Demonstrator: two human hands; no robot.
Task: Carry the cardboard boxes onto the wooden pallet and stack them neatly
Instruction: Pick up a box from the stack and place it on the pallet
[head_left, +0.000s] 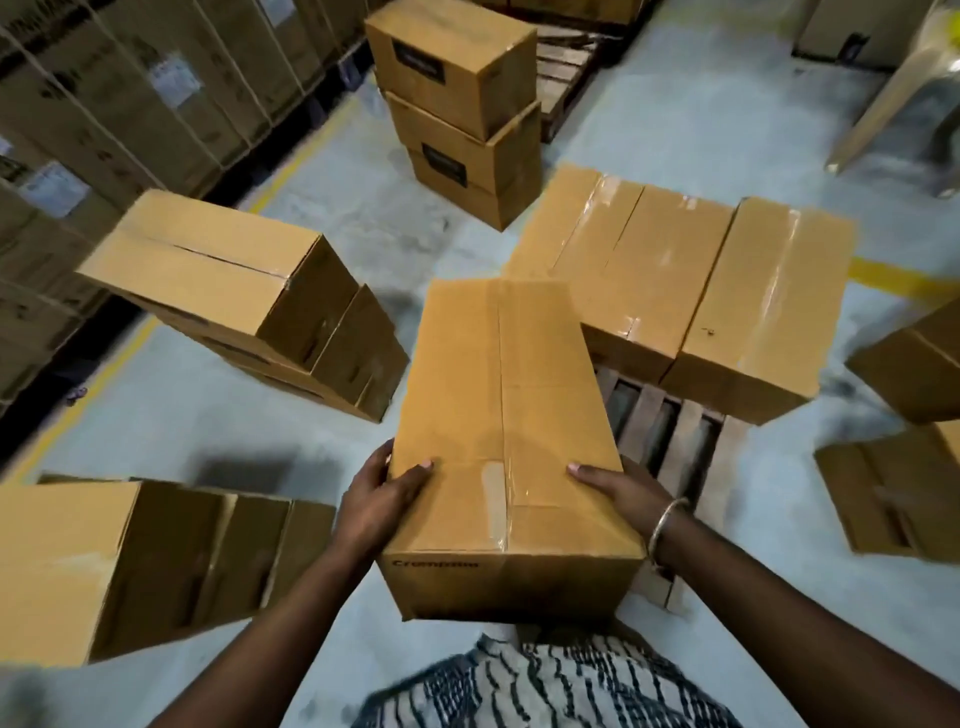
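Observation:
I carry a long taped cardboard box (498, 415) in front of my body, above the floor. My left hand (382, 493) grips its left side, thumb lying on the top face. My right hand (621, 486) grips its right side the same way, a bangle on the wrist. Just to the right lies the wooden pallet (670, 431), its near slats bare. Three taped boxes (670, 280) stand side by side on the pallet's far part. The carried box hides the pallet's left edge.
Stacks of loose boxes stand on the grey floor: one at the left (239, 296), one at the back (457, 109), one near my left elbow (119, 561), more at the right edge (893, 493). Strapped cartons (104, 104) line the left wall behind a yellow floor line.

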